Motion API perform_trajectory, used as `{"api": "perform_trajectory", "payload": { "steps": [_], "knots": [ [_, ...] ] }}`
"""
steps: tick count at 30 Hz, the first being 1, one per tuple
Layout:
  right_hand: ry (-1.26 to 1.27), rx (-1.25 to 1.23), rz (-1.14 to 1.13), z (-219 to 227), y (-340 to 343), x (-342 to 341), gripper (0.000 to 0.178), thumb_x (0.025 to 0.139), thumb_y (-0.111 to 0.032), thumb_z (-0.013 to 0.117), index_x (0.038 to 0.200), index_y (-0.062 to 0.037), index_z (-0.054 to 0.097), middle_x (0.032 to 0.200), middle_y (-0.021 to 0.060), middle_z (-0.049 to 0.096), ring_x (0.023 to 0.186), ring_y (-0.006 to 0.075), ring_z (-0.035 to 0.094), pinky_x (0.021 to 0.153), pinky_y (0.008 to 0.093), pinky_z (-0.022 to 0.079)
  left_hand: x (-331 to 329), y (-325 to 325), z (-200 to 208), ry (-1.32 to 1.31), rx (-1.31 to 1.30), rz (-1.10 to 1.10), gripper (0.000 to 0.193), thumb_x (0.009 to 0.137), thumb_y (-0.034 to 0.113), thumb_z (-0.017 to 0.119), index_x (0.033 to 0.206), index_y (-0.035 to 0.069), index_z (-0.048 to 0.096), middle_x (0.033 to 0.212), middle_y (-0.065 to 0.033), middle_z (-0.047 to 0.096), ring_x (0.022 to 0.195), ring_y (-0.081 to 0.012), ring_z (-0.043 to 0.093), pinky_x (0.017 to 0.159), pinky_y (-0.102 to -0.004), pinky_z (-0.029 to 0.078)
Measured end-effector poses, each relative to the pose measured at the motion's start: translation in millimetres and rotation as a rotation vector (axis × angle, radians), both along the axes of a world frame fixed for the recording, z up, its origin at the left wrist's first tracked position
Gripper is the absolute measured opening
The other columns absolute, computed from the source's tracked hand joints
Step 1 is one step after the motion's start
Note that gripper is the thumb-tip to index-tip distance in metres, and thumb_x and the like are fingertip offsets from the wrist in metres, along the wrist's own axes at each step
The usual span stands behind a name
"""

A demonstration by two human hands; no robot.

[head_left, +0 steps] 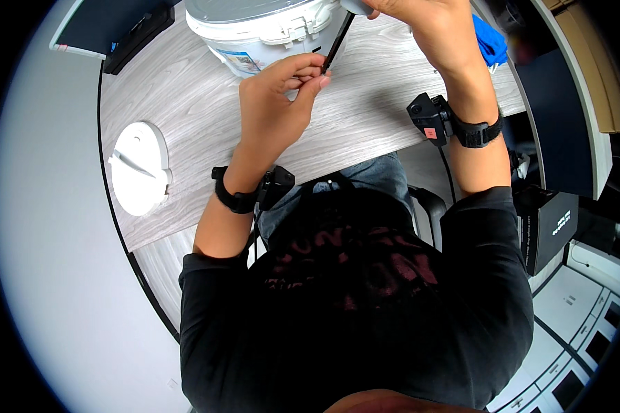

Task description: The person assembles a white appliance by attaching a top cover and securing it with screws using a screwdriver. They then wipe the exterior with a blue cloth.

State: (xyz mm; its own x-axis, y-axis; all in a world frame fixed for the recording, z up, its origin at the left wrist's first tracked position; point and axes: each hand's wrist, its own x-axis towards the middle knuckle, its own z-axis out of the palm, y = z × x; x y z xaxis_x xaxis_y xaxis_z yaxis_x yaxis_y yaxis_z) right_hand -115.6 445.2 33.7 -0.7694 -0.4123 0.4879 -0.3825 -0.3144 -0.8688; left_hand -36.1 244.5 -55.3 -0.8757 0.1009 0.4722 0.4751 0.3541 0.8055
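Observation:
My left hand (277, 103) is closed, its thumb and fingertips pinching the lower end of a slim black stick (338, 43). The stick slants up to the right, toward a pale grey piece (356, 6) at the top edge of the picture. My right hand (430, 26) is closed on that grey piece, with its fingers partly cut off by the frame; the piece's kind cannot be made out. Just behind my left hand stands a white plastic bucket (282, 49) with a latched lid and a picture label on its side.
On the wood-grain desk (200, 131), a round white lid-like disc (139, 168) lies at the left. A monitor (83, 27) stands at the far left. Blue cloth (490, 41) lies beyond my right wrist. A black box (552, 230) is below the desk's right side.

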Motion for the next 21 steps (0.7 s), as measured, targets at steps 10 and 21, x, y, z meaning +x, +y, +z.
{"api": "perform_trajectory", "payload": {
  "steps": [10, 21],
  "knots": [
    [0.023, 0.023, -0.011, 0, -2, 2, 0.030, 0.092, -0.006, 0.077, 0.117, 0.0017, 0.064, 0.098, 0.0019, 0.066, 0.087, 0.0081, 0.063, 0.075, 0.0237, 0.055, 3, -3, 0, 0.062, -0.070, 0.034, 0.024, 0.089, -0.007, 0.073, 0.114, -0.005, 0.072, 0.101, -0.0132, 0.077, 0.093, -0.0157, 0.075, 0.081, -0.0253, 0.060],
    [0.093, 0.064, 0.066, 14, -3, -6, 0.025, 0.092, -0.012, 0.078, 0.110, 0.0011, 0.066, 0.091, 0.0025, 0.068, 0.080, 0.0073, 0.063, 0.070, 0.0231, 0.053, -2, -5, 15, 0.006, 0.074, -0.070, 0.026, 0.087, -0.003, 0.077, 0.112, -0.003, 0.073, 0.093, -0.0093, 0.079, 0.087, -0.0121, 0.075, 0.074, -0.0233, 0.060]
  ]
}}
